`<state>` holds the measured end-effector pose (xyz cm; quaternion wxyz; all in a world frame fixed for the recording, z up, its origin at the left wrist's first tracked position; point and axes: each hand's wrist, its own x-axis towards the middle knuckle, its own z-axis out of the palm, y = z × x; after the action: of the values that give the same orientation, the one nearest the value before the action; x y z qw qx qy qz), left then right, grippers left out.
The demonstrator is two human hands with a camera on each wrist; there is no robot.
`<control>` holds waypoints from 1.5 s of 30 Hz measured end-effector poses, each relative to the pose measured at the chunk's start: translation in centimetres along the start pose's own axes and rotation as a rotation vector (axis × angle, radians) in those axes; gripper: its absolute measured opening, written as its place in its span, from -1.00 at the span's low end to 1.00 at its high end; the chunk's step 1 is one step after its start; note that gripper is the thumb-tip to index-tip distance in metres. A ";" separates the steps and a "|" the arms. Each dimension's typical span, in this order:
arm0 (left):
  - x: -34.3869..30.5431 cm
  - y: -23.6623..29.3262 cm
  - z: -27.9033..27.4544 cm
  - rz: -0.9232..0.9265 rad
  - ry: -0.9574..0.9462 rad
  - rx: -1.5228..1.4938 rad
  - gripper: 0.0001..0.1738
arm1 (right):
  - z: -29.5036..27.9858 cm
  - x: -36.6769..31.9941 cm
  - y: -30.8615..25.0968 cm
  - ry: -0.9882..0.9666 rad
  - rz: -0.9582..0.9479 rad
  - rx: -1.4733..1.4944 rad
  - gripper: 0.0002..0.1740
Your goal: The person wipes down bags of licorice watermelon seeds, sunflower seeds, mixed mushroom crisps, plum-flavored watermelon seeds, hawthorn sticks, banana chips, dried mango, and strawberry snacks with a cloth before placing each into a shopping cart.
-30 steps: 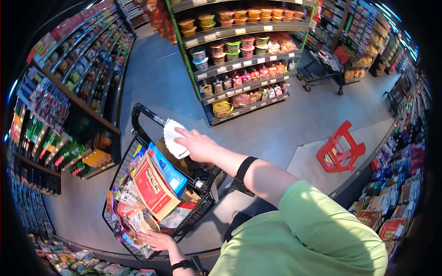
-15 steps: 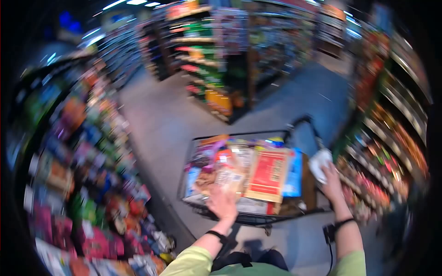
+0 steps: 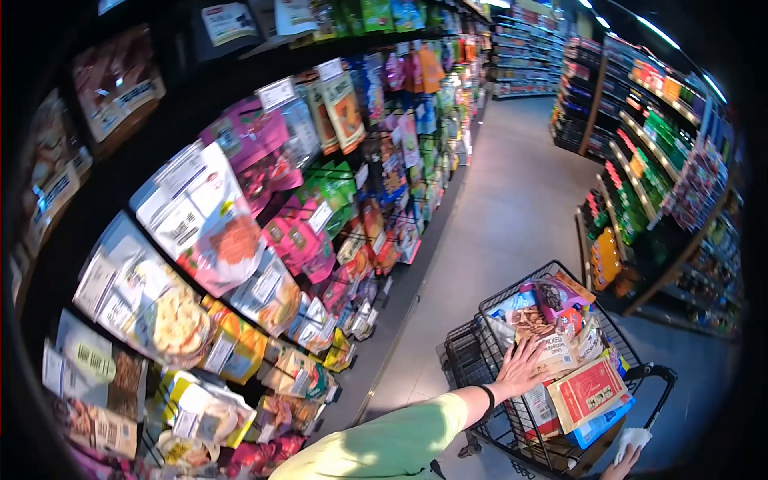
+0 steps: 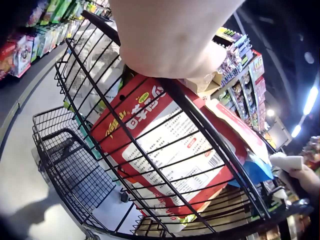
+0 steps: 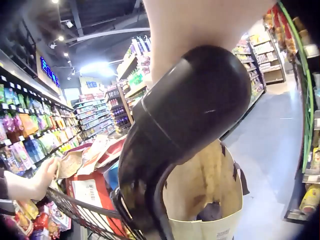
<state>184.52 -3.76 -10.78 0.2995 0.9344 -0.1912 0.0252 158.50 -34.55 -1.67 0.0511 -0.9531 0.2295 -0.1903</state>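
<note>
My left hand [image 3: 522, 366] lies with straight fingers on a brown bag of mushroom crisps [image 3: 558, 352] at the near side of the shopping cart [image 3: 500, 416]. Beside that bag sit a red and tan paper pouch [image 3: 588, 392] and a blue packet [image 3: 602, 422]. Low at the right of the head view, my right hand [image 3: 622, 467] holds a white tissue [image 3: 634, 442] by the black cart handle [image 3: 661, 392]. This handle fills the middle of the right wrist view. Through the cart wires in the left wrist view shows a red and white package [image 4: 170, 145].
Hanging snack bags [image 3: 212, 232] line the shelf on the left. A grey floor aisle [image 3: 472, 232] runs ahead, with a drinks shelf [image 3: 648, 176] on its right. An open paper bag [image 5: 200, 187] stands behind the cart handle.
The head view has swung left, from the cup-noodle shelf to the hanging snack bags, so the cart now appears at lower right. Left hand stays on the bags; right hand keeps the tissue.
</note>
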 end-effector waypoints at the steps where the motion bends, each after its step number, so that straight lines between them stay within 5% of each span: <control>1: 0.3 -0.3 -0.1 0.019 0.029 -0.042 -0.13 | 0.5 0.6 0.0 0.001 0.009 0.001 -0.44; 5: -0.5 -1.7 -1.5 -0.077 0.013 -0.187 -0.14 | 3.1 3.4 1.1 0.015 0.022 -0.020 -0.54; 10: -10.3 -8.3 -0.1 -0.145 0.117 -0.423 -0.25 | 5.2 6.6 -0.3 0.069 -0.035 -0.034 -0.56; 15: -24.2 -15.1 -2.0 -0.484 0.262 -0.380 -0.41 | 8.1 10.2 -1.4 0.237 -0.260 -0.285 -0.54; 21: -33.7 -14.1 -9.5 -0.861 0.655 -0.465 -0.50 | 9.2 13.7 -6.1 0.252 -0.398 -0.313 -0.59; 22: -33.7 -12.3 -11.8 -0.952 0.685 -0.658 -0.50 | 9.3 14.1 -6.8 0.213 -0.434 -0.334 -0.59; 34: -26.3 -13.8 -31.3 -0.472 1.192 -0.060 -0.36 | 13.8 21.6 -13.6 -0.043 -0.404 -0.301 -0.53; 38: -24.6 -14.9 -36.8 -0.474 1.394 0.251 -0.13 | 14.8 22.1 -19.6 -0.089 -0.470 0.013 -0.54; 45: -21.8 -19.7 -40.8 -0.374 1.629 0.090 0.06 | 17.0 21.9 -34.2 -0.200 -0.624 0.582 -0.53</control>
<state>174.42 41.65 8.31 0.3056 0.6513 0.2443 0.6501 197.40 -13.95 -3.62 0.2795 -0.9365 -0.1387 -0.1601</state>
